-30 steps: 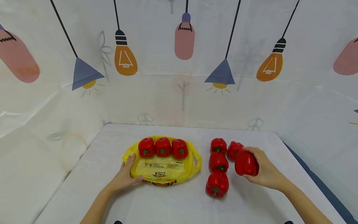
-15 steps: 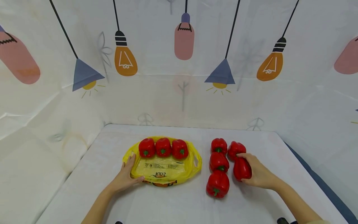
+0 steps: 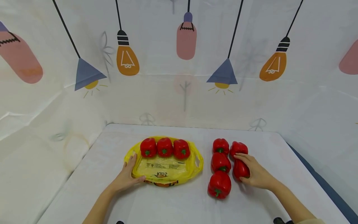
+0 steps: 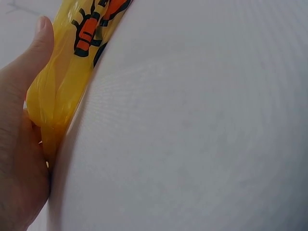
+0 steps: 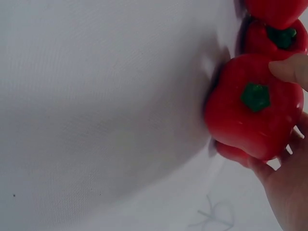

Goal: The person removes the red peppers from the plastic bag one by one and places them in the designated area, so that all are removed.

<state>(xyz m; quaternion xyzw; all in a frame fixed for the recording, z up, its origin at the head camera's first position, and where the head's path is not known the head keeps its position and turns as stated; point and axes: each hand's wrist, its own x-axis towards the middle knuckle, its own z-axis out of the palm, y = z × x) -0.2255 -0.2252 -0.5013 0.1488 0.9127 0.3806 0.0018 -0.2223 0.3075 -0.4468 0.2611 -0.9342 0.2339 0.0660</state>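
Observation:
My right hand (image 3: 258,173) grips a red bell pepper (image 3: 240,170), thumb on the near side and fingers over its far side. In the right wrist view that bell pepper (image 5: 240,122) shows its green stem toward the camera, low over the white surface. Another bell pepper (image 3: 238,147) sits just behind it. My left hand (image 3: 125,178) rests against the left edge of a yellow plastic bag (image 3: 159,168), fingers and thumb spread along its rim. Three bell peppers (image 3: 165,147) stand in a row in the bag. The left wrist view shows the thumb beside the bag's yellow film (image 4: 62,91).
Left of the held pepper, a column of three bell peppers runs from a far one (image 3: 221,145) to a near one (image 3: 219,186). They stand on a white-covered table (image 3: 179,205). A white printed sheet (image 3: 156,99) hangs behind and at the sides.
My right hand has lowered the bell pepper to the table, moving it slightly left and nearer, in front of the far right pepper. The left hand and the bag have stayed put.

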